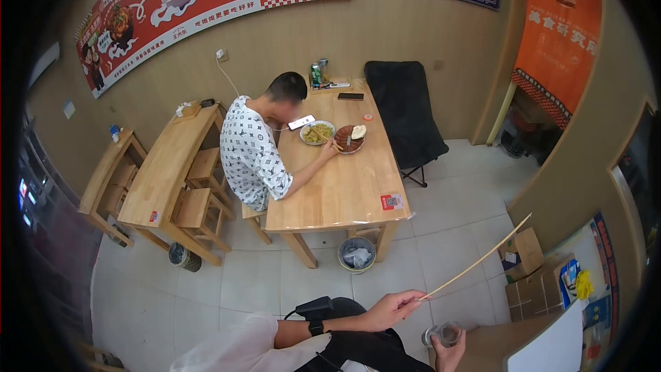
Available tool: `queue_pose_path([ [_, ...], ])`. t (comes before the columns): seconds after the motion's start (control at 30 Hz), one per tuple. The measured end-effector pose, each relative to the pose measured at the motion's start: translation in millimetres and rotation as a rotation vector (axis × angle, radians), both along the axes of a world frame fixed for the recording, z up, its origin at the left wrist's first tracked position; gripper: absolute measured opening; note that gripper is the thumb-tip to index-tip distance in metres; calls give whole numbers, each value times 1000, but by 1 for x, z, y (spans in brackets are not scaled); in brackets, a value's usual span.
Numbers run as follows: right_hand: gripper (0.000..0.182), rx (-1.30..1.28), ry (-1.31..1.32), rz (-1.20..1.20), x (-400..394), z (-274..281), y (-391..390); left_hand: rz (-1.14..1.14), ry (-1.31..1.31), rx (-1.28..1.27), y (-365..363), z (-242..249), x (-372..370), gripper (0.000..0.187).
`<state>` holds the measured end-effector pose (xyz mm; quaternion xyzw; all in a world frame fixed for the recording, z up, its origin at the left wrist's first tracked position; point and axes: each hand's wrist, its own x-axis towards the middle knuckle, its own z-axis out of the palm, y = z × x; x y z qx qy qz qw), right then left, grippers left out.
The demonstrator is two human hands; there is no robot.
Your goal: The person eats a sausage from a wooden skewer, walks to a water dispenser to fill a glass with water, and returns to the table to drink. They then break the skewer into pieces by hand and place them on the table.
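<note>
My left hand (394,310), a dark watch on its wrist, is closed round the near end of a long thin wooden stick (480,259). The stick slants up to the right over the tiled floor. Lower down, my right hand (451,354) grips a clear glass cup (449,334), which overlaps the edge of a brown surface (485,339) in this view. To the right of the cup lies a flat white panel (551,339). A dark box-like item (318,307) sits beside my left forearm.
Ahead, a seated person (251,141) holds chopsticks at a wooden table (330,196) with a noodle bowl (317,132) and brown dish (351,141). A bin (357,255) stands below. Cardboard boxes (527,255) line the right wall; a black folding chair (406,114) is behind the table.
</note>
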<state>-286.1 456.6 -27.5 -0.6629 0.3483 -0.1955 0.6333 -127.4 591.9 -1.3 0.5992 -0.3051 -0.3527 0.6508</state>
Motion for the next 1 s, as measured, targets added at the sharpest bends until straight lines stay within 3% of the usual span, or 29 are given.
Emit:
queue_pose_path([
  [0.2,52,70,-12,70,81,-6,-81,181,123,2,-60,-29,84,22],
  [0.3,41,-139,27,139,129,-20,-126,220,223,-82,-91,-48,136,22],
  [0.37,33,237,-137,-16,158,-46,-167,268,150,-165,-117,-58,172,23],
  [0.47,32,285,-103,-64,207,-18,-194,270,181,-100,-154,-62,224,25],
  [0.57,32,65,-95,135,251,-24,-240,386,164,-151,-185,-52,270,24],
  [0.63,24,-25,-51,95,288,-14,-251,462,146,-159,-193,-53,300,24],
  [0.67,32,-151,-24,186,304,-9,-255,507,93,-169,-195,-50,313,23],
  [0.7,51,-278,-7,278,320,-5,-262,528,102,-162,-195,-45,322,23],
  [0.77,53,-189,6,309,348,-7,-277,591,78,-88,-190,-32,336,22],
  [0.87,55,-257,66,416,397,-19,-305,626,37,77,-197,-55,354,21],
  [1.0,56,-318,19,599,462,-24,-340,851,166,-1,-221,-86,372,20],
])
